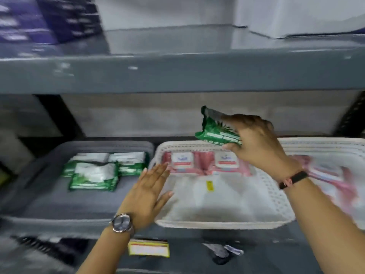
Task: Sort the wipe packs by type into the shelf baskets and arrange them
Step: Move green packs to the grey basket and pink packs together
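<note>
The right hand (256, 141) is raised over the back rim of the middle white basket (272, 196), its fingers and thumb closed around one green wipe pack (214, 131); the pack sticks out to the left of the grip, tilted, its crimped upper end pointing up and away from the knuckles, its lower edge lying under the fingertips, and it hangs clear of the basket below it; a dark band (294, 179) circles that wrist. The left hand (150, 186) holds nothing, the palm flat and the fingers spread and straight, hovering across the gap between the grey basket (39, 175) and the white one, its fingertips near the white basket's left wall; whether it touches the rim I cannot tell; a wristwatch (121, 223) sits on that wrist. In the grey basket, on the left, lie green-and-white packs (94, 175), at least three that can be counted, one in front overlapping those behind; motion blur hides any further count. In the white basket two pink packs (205, 163) with white lids lie side by side against the back wall; the front of that basket holds a pale, blurred sheet with a small yellow tag (209, 185). A third basket (325, 149), also white, stands on the right with pink packs smeared by blur, their number unreadable. A yellow-edged box (149, 248) lies on the shelf below.
</note>
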